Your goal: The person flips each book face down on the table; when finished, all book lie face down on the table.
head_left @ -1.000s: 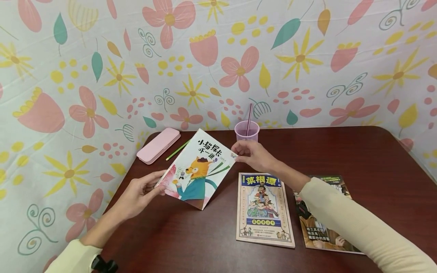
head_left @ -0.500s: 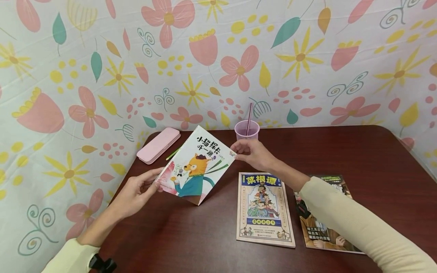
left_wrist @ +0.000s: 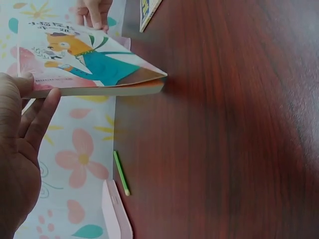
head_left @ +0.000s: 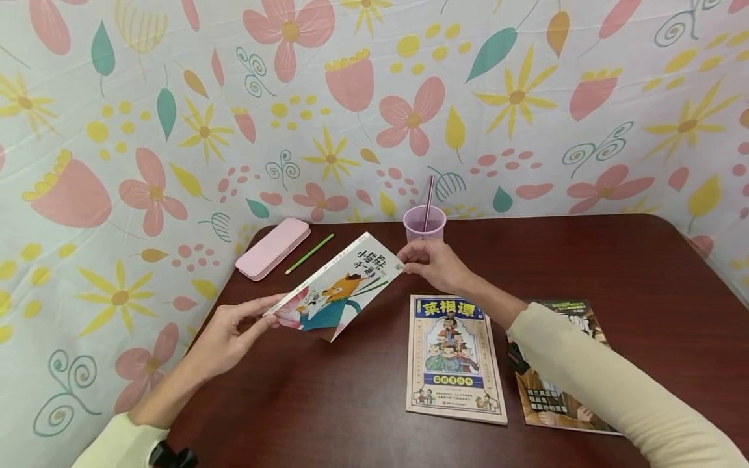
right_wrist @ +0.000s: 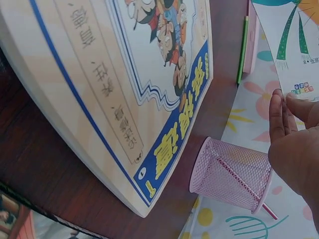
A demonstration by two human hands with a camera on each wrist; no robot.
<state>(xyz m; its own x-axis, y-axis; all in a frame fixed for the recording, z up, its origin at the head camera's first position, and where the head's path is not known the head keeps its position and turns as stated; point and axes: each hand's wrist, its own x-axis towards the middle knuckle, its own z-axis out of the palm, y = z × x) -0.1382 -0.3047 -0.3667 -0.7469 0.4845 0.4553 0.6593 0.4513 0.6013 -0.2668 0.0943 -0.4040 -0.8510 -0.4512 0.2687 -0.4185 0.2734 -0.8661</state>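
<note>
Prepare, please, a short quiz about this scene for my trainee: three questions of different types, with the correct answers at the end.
1. True or false: the left hand and the right hand both hold the cat book.
2. What stands in the pink cup?
a) a spoon
b) a striped stick
c) a pair of scissors
3. How many books lie flat on the table?

Key
1. True: the left hand grips one end, and the right hand pinches a corner.
2. b
3. Two: the blue-banded book and the dark book.
</note>
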